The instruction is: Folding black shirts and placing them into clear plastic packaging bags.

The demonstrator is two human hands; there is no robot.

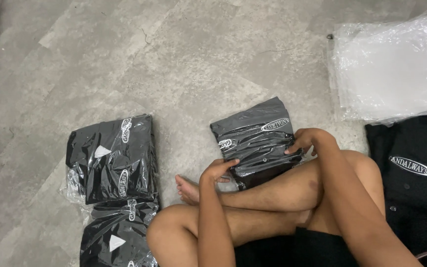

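**Two hands on a bagged black shirt**

While the person sits cross-legged on the grey floor, the head camera looks down at both hands, which rest on one bagged shirt lying by the shin. It is a folded dark garment in a clear shiny bag.

The left hand lies on the bag's near left corner. Its fingers are curled a little and press the plastic, not pinching it. The right hand is bent over the bag's right edge, fingers close together and touching the plastic. I cannot tell if they grip the edge or just press it.

To do this well, I think both hands should press flat and slide slowly, so the air goes out and the bag stays smooth.

Left of the left fingers, well apart, sit two more packed shirts. Right of the right fingers lie an unpacked black shirt and, beyond it, a pile of empty clear bags.
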